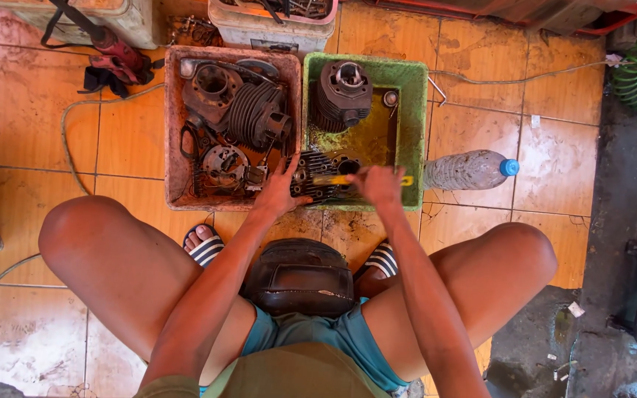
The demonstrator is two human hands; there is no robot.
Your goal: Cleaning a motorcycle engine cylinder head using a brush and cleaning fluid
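Scrubbing a finned engine part (pixel 317 175) at the near edge of the green tray (pixel 413 125): the left hand (pixel 280 193) rests spread open on it, and the right hand (pixel 379 184) is clamped on a yellow-handled brush (pixel 339 179). Advise firm bracing and short strokes along the fins.

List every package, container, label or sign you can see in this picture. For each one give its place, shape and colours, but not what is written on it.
Plastic bottle: lying on the tiles right of the green tray, clear, blue cap.
Green tray: rectangular, centre, holding finned engine parts.
Reddish tray: rectangular, left of it, full of metal parts.
Pale tub: top centre, grubby, small label on its front.
No signs or screens.
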